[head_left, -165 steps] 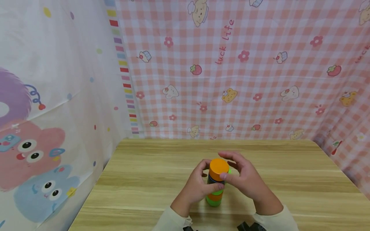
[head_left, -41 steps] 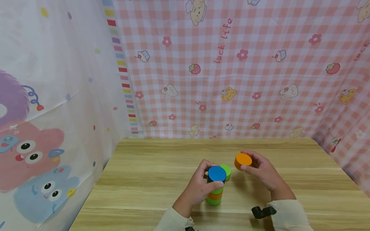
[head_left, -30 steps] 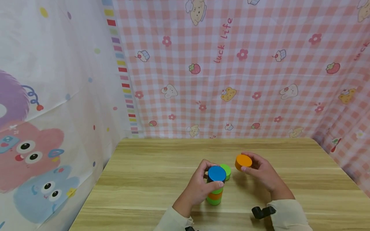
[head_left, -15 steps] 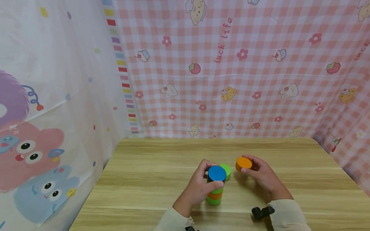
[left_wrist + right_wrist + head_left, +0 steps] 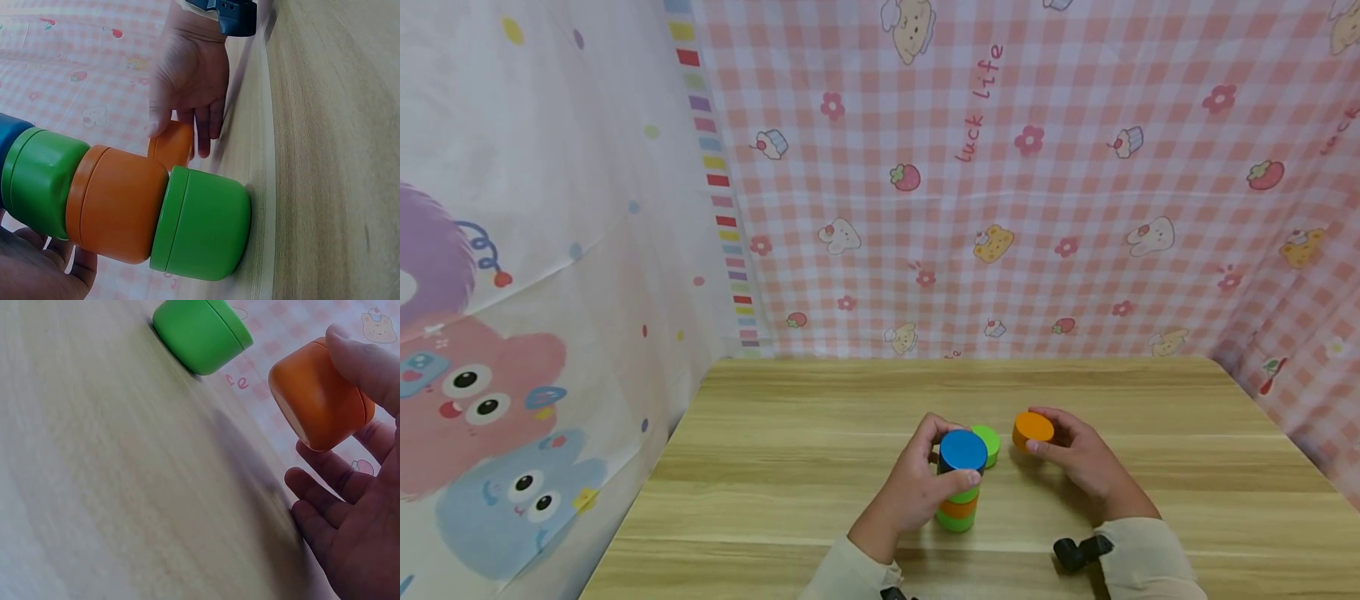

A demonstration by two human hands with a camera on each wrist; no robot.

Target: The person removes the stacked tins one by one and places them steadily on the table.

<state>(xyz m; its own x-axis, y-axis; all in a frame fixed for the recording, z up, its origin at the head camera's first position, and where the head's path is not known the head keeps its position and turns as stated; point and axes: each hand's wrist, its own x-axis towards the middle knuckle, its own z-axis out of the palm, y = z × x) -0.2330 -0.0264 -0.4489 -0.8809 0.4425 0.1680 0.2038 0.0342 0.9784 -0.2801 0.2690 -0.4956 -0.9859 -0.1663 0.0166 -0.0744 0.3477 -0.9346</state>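
Observation:
Small round lidded jars are stacked in an upright column: a blue jar (image 5: pixel 963 451) on top, then a green jar (image 5: pixel 50 181), an orange jar (image 5: pixel 122 206) and another green jar (image 5: pixel 209 231) at the bottom, on the table. My left hand (image 5: pixel 913 492) grips the column near its top, thumb across the front of the blue jar. To the right, my right hand (image 5: pixel 1086 454) pinches a second orange jar (image 5: pixel 1033 429) between thumb and fingers. In the right wrist view this jar hangs a little above the table, its other fingers spread below.
A separate green jar (image 5: pixel 989 447) stands on the wooden table (image 5: pixel 805 467) just behind the column, left of the held orange jar. A pink checked cloth (image 5: pixel 880 208) hangs behind the table, and a white printed cloth (image 5: pixel 625 292) hangs at the left.
The orange jar was atop the column 5.5 s ago; my right hand has carried it off to the right, baring the blue jar. Over the last second it has sunk slightly. My left hand stays put.

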